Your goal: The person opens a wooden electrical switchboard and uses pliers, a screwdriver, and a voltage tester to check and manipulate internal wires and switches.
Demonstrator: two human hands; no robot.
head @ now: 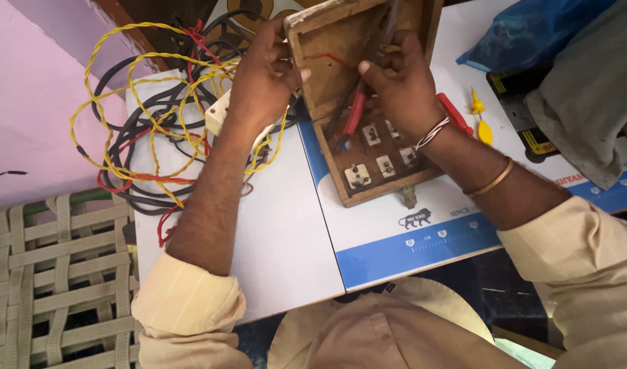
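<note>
At the top centre of the frame, we brace the tilted wooden switch box [341,61] with our left hand [262,78] clasped on its edge while our right hand [402,85] grips red-handled pliers [358,109] inside it, best worked gently around the thin red wire [327,58].

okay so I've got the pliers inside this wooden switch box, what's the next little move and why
Probably close the red-handled pliers on the thin red wire inside the wooden box. Your right hand holds them there, and your left hand steadies the box's edge, so the box looks braced.
</note>
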